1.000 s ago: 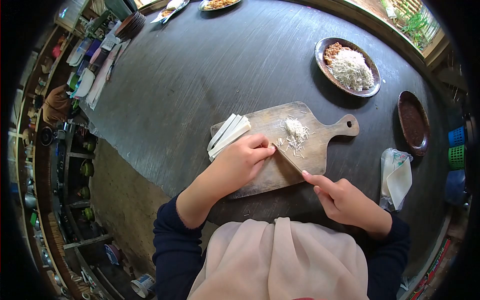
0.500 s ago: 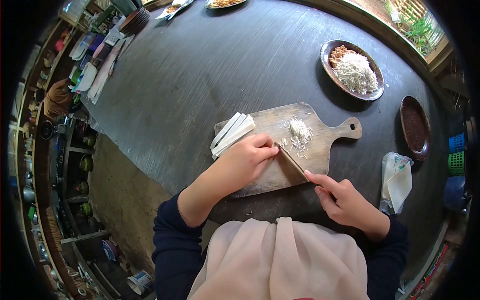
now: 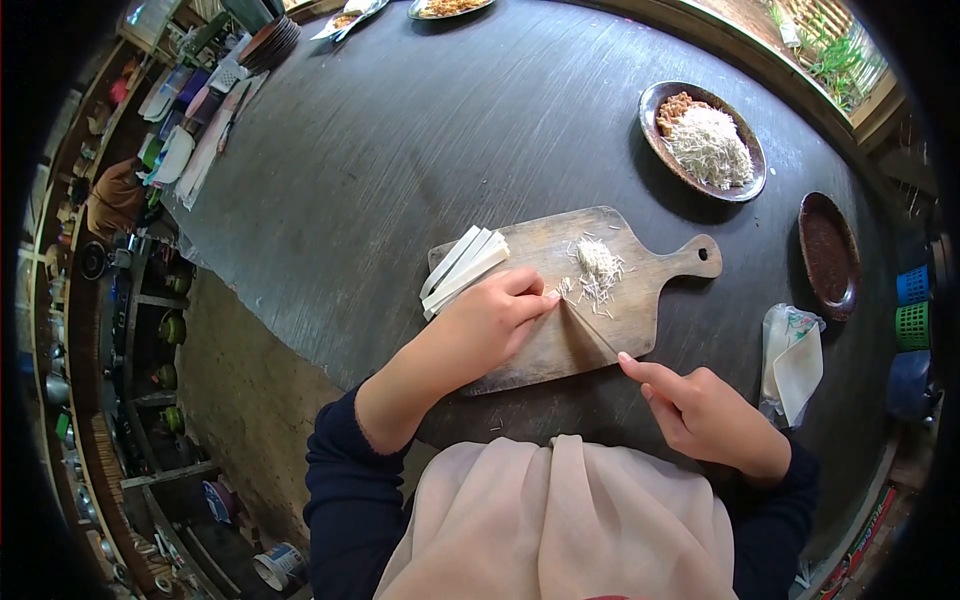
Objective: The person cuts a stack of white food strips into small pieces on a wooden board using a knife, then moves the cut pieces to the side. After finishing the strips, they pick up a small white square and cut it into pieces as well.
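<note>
On a wooden cutting board (image 3: pixel 560 365) my left hand (image 3: pixel 497 318) has its fingers pinched down, closed on a pale food strip mostly hidden beneath them. My right hand (image 3: pixel 695 408) grips a knife (image 3: pixel 592 333), its index finger stretched along the top of it. The blade slants across the board, its tip by the left fingertips. A few fine white slivers (image 3: pixel 565 287) lie at that tip. Farther up the board is a small heap of white shreds (image 3: pixel 600 262). Several thick white sticks (image 3: pixel 468 268) lie side by side at the board's left end.
An oval plate (image 3: pixel 648 112) with white shreds and brown food stands at the back right. Nearer are an oval brown dish (image 3: pixel 830 255) and a plastic bag (image 3: pixel 793 365) with a pale slab. Stacked dishes (image 3: pixel 270 42) and plates of food stand far left; shelves line the left side.
The knife has tilted, so less of its flat side shows, and its tip sits slightly farther right. My right hand has shifted a little right and down. My left hand stays put.
</note>
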### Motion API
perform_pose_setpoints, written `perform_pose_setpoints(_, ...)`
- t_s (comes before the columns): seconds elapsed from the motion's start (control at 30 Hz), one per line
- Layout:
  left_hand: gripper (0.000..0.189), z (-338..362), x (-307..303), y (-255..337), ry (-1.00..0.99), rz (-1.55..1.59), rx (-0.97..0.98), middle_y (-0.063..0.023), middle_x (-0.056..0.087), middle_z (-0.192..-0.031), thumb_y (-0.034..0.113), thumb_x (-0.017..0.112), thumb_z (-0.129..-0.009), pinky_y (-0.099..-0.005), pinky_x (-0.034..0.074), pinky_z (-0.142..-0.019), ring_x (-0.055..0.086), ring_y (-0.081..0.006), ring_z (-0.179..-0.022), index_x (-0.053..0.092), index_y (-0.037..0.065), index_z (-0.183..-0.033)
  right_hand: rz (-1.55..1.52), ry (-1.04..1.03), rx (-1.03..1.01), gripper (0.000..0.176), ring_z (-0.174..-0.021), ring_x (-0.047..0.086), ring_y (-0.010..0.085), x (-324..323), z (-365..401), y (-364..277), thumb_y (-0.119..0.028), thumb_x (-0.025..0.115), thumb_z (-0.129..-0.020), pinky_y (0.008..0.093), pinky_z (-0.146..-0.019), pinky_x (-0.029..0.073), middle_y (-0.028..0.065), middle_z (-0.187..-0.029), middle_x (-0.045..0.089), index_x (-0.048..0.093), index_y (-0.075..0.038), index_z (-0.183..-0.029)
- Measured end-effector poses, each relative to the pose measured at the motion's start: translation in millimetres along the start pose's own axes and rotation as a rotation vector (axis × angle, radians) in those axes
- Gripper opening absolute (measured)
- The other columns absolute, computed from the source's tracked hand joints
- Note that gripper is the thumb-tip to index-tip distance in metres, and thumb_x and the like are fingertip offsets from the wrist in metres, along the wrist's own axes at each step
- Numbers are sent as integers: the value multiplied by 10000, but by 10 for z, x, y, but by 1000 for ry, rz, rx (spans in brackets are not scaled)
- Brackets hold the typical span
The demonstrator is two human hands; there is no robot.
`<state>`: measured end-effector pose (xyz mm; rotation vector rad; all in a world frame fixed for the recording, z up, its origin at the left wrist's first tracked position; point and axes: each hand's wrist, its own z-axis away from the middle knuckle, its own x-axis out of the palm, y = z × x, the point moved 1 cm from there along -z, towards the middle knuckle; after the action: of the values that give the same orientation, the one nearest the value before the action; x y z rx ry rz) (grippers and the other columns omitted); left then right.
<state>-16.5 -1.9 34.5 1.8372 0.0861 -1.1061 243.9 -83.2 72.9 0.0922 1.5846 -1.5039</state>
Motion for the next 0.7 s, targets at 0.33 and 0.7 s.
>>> perform_pose_setpoints(0.33, 204, -2, -11, 15, 3, -3, 4, -106, 639, -1011, -12, 634, -873, -347, 513, -771, 638, -264, -872, 696, -1, -1067, -266, -11, 85, 387, -425, 492, 124, 94, -105, 162, 5, 467, -984, 267, -471, 394, 39, -524, 484, 492, -53, -1366)
perform_pose_setpoints(0.7, 222, 2, 1, -15, 24, 7, 35, -112, 638, -1015, -34, 625, -862, -351, 516, -783, 641, -276, -888, 690, -9, -1072, -244, 28, 45, 398, -426, 524, 295, 110, -95, 113, -2, 530, -941, 346, -466, 397, 151, -530, 467, 524, -72, -1333)
